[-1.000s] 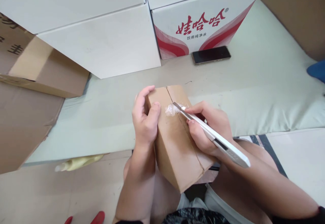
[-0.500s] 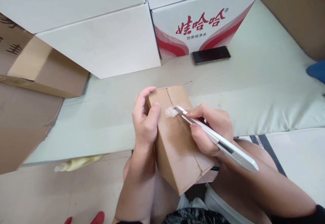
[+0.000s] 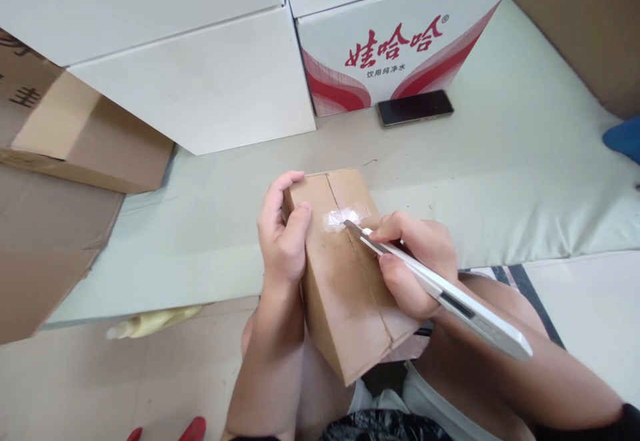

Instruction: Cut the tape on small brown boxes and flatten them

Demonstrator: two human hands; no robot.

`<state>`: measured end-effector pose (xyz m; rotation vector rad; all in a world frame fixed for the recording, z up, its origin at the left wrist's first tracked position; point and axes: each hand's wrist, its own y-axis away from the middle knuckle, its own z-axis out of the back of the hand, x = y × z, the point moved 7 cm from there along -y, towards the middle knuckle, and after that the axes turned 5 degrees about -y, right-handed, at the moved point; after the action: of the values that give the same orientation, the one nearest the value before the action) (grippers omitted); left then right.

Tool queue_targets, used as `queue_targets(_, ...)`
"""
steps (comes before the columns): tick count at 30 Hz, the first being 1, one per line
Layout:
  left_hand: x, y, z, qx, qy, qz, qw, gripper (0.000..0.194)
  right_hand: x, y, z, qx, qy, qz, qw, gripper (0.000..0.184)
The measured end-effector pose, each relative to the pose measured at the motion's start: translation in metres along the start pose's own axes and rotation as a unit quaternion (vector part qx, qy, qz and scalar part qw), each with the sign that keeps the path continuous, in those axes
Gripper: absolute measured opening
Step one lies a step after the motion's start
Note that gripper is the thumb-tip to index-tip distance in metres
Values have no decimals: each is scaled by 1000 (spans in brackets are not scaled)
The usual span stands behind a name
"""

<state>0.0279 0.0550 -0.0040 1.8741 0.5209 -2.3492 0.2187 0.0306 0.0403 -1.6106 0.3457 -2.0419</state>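
Note:
My left hand (image 3: 284,228) grips the left side of a small brown cardboard box (image 3: 345,294), thumb on the top face and fingers around the far left edge. A seam runs along the top of the box, crossed by a piece of clear tape (image 3: 336,218). In my right hand (image 3: 417,261) is a white box cutter (image 3: 445,292), held like a pen with its blade out. The blade tip touches or sits just over the near edge of the tape at the seam. The box is tilted over my lap at the edge of the pale green surface.
White cartons (image 3: 200,88) and a red-and-white printed carton (image 3: 400,54) stand at the back. A phone (image 3: 415,108) lies before the printed one. Brown cartons (image 3: 55,228) fill the left; another brown carton (image 3: 585,34) is far right. A yellowish bottle (image 3: 153,321) lies below the surface's edge.
The cutter's blade has moved back toward me along the seam, from the tape's far part to its near edge. The box has tipped slightly; my left hand keeps its grip.

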Motion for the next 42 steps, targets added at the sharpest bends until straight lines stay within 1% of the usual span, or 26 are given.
queue_targets(4,0,0,0,1,3,0,1000,34,0,0,1,-5,-3,8,1000,17)
queue_targets(9,0,0,-1,4,-2,-7,1000,34,-1,2,1,-3,-9,-9,1000,17)
queue_targets(14,1,-1,-1,9,0,-3,1000,34,-1,2,2,-19,-15,-9,1000,14)
queue_targets(20,2,-1,-1,12,5,-2,1000,34,-3,2,2,-10,-14,-24,1000,13)
queue_targets(29,1,-2,-2,26,1,-8,1000,33,-6,3,2,-25,-27,-29,999,10)
queue_targets(35,1,-2,-3,28,-1,-3,1000,34,-13,7,3,-27,-47,-52,997,11)
queue_targets(39,0,-3,-2,15,1,-1,1000,34,-19,11,3,-35,-70,-70,994,14)
queue_targets(42,0,-3,-3,13,1,-3,1000,34,-22,13,2,-39,-84,-82,992,13)
